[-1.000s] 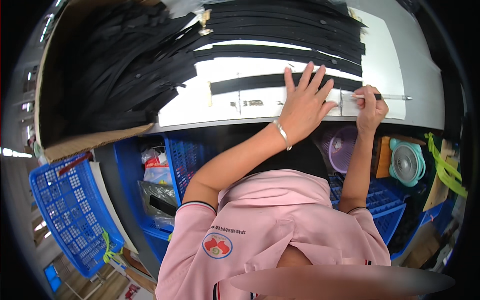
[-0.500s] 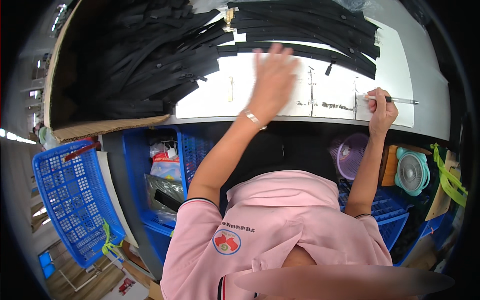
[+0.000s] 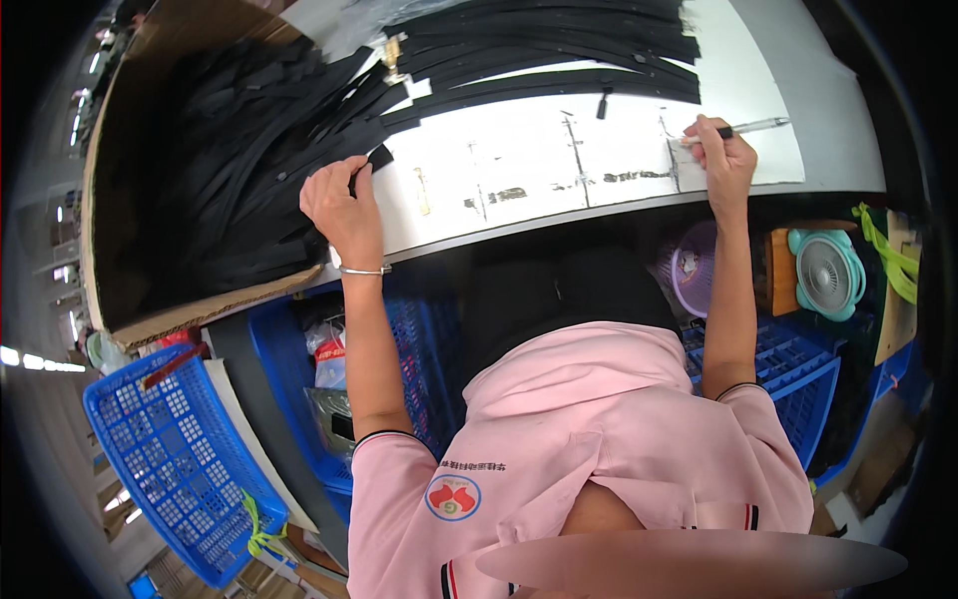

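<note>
My left hand (image 3: 344, 205) is at the right edge of an open cardboard box full of black zipper strips (image 3: 230, 150). Its fingers pinch the end of one black zipper (image 3: 379, 157), whose other end is lost among the pile. Over the right part of a white board (image 3: 529, 145) with dark marks and lines drawn on it, my right hand (image 3: 728, 165) grips a pen (image 3: 763, 126). Above those marks lies a single black zipper (image 3: 549, 85) with a small pull (image 3: 602, 105) hanging from it. Beyond it, several more black zippers (image 3: 539, 40) are stacked side by side.
The cardboard box wall (image 3: 200, 293) borders the board on the left. Below the table edge stand blue plastic baskets (image 3: 190, 469), a purple basket (image 3: 696, 270) and a turquoise fan (image 3: 826, 275). Clear plastic wrap (image 3: 364, 25) lies at the far side.
My left hand has moved left from over the board to the box and now pinches a zipper. My right hand still holds the pen over the board's right part. The whole view has shifted.
</note>
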Available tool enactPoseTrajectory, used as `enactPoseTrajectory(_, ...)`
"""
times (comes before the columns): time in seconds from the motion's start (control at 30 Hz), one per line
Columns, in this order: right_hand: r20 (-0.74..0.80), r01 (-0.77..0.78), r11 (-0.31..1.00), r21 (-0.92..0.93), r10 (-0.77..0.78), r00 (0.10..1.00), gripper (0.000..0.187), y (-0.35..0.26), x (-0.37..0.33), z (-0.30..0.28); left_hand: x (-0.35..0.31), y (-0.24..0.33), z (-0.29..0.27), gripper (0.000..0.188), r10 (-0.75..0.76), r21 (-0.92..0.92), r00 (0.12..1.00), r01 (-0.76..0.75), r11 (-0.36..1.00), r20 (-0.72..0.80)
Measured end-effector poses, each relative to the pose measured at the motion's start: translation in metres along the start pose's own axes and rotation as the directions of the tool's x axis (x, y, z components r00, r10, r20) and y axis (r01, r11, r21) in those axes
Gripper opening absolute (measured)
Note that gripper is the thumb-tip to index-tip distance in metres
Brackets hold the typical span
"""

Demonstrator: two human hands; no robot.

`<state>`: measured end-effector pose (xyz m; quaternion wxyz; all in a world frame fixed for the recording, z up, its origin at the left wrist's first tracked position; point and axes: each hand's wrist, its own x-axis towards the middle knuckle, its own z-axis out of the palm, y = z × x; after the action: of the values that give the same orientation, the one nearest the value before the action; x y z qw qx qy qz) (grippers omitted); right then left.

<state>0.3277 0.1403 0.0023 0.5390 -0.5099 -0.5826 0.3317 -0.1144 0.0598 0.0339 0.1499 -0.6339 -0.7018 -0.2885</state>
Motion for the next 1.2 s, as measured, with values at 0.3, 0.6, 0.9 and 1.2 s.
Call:
enactPoseTrajectory(0.3, -0.052, 0.035, 0.999, 0.005, -0.034, 0.998, 0.020, -0.003, -0.002, 0.006, -0.004, 0.147, 0.063, 0.009, 0.205, -0.422, 0.977, -0.209, 0.882, -0.055)
enactPoseTrajectory(0.6, 0.297, 0.453, 0.795, -0.404, -0.354, 0.887, 0.040, -0.037, -0.046, 0.041, -0.030, 0.196, 0.067, 0.017, 0.276, -0.662, 0.956, -0.145, 0.735, 0.097)
enactPoseTrajectory(0.9, 0.152, 0.471, 0.649, -0.597, -0.485, 0.861, 0.037, -0.017, -0.049, 0.019, -0.039, 0.164, 0.047, 0.028, 0.104, -0.446, 0.982, -0.023, 0.895, 0.159)
enactPoseTrajectory(1.2, 0.095, 0.425, 0.677, -0.600, -0.467, 0.879, 0.036, -0.011, -0.050, 0.008, -0.026, 0.196, 0.054, 0.035, 0.194, -0.501, 0.971, -0.101, 0.859, 0.137)
